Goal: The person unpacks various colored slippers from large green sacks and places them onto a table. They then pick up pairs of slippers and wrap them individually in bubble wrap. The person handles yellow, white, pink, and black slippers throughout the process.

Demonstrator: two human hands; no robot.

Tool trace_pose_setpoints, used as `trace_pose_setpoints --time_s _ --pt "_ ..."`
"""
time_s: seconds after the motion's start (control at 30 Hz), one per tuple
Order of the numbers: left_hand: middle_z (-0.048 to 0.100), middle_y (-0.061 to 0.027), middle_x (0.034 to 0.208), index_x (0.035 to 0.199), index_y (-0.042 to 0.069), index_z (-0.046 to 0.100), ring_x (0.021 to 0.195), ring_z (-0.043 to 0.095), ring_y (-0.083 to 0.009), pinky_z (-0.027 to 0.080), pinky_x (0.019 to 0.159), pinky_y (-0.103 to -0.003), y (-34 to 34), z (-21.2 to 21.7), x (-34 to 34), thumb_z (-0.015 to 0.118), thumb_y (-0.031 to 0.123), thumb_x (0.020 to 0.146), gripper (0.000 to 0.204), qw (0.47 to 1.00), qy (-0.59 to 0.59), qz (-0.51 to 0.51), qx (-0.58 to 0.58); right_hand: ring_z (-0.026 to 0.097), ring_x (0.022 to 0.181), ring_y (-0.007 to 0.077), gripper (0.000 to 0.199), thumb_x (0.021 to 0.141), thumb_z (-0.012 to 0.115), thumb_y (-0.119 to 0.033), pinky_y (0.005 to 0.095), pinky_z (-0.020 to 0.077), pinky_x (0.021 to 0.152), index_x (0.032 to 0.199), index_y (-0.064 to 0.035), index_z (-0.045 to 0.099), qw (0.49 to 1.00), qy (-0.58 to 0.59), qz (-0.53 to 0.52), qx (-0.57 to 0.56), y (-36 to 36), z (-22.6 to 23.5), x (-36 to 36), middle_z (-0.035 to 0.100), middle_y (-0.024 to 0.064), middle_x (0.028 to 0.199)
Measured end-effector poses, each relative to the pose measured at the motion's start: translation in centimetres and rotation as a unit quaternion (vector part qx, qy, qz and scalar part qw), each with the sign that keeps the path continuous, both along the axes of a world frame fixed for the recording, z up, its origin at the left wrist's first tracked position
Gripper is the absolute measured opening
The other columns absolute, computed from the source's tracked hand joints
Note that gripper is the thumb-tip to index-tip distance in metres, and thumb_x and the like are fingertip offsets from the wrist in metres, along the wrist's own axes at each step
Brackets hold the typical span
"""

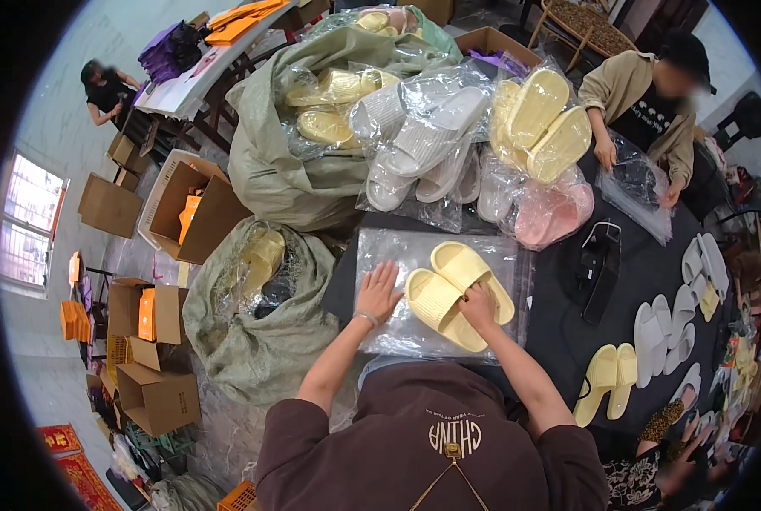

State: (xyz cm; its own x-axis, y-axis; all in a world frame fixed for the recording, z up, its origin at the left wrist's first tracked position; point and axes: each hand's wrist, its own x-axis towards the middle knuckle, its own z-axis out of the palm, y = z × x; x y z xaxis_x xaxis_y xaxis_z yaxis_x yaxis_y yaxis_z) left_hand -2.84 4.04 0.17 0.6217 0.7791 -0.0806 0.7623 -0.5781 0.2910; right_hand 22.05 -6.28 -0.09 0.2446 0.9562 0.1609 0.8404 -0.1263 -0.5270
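A pair of pale yellow slippers [433, 300] lies slantwise on a stack of clear plastic bags [389, 339] in front of me. My right hand [479, 307] is closed round the inner edges of the pair, near the middle; its fingertips are partly hidden. My left hand [379, 294] rests flat on the bags to the left of the slippers, fingers stretched out and holding nothing. The bag stack lies on a black-covered table [551, 319].
Bagged grey slippers [438, 128], yellow slippers [559, 128] and pink slippers [555, 213] pile up beyond the bags. Green sacks [261, 341] stand at left. A black device [600, 272], unbagged yellow slippers [609, 375] and grey slippers [651, 341] lie right. Across the table, a person handles clear bags [636, 192].
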Motion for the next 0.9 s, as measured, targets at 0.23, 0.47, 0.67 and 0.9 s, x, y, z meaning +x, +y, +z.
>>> trace_pose_setpoints --time_s 0.23,0.47,0.67,0.9 --pt "0.014 -0.0067 0.15 0.142 0.008 0.02 0.138 0.014 -0.0221 0.015 0.11 -0.041 0.1 0.2 -1.2 0.04 0.049 0.089 0.071 0.999 0.037 0.026 0.005 0.051 0.089 0.0337 0.015 0.068 0.06 -0.014 0.0457 0.04 0.081 0.072 0.0002 0.061 0.98 -0.04 -0.194 -0.037 -1.1 -0.3 4.6 0.058 0.0131 0.083" --pt "0.028 -0.0232 0.139 0.136 -0.004 0.024 0.13 0.027 -0.0348 0.024 0.106 -0.041 -1.0 0.2 -0.6 0.059 0.034 0.081 0.075 0.975 -0.14 0.17 0.009 0.053 0.084 0.0341 0.017 0.07 0.062 -0.015 0.0444 0.0431 0.072 0.073 0.0018 0.061 0.955 -0.006 -0.293 -0.049 -0.9 1.3 5.2 0.057 0.0154 0.083" --pt "0.059 -0.0204 0.105 0.114 -0.002 0.05 0.103 0.053 -0.0353 0.041 0.087 -0.041 -0.3 -1.5 -0.9 0.062 0.027 0.078 0.048 0.897 -0.178 0.387 -0.12 0.055 0.074 0.0333 0.012 0.067 0.062 -0.013 0.0425 0.0448 0.065 0.068 -0.0007 0.06 0.978 0.054 -0.202 0.001 -0.3 2.8 1.3 0.057 0.0142 0.079" --pt "0.063 -0.0208 0.084 0.077 0.0 0.065 0.078 0.061 -0.0374 0.049 0.071 -0.043 0.6 -0.4 0.1 0.059 0.02 0.076 0.021 0.923 -0.112 0.357 -0.094 0.056 0.076 0.0317 0.007 0.065 0.059 -0.007 0.041 0.0451 0.063 0.068 -0.0011 0.061 0.992 0.105 -0.027 0.058 2.5 4.6 -4.6 0.058 0.013 0.08"
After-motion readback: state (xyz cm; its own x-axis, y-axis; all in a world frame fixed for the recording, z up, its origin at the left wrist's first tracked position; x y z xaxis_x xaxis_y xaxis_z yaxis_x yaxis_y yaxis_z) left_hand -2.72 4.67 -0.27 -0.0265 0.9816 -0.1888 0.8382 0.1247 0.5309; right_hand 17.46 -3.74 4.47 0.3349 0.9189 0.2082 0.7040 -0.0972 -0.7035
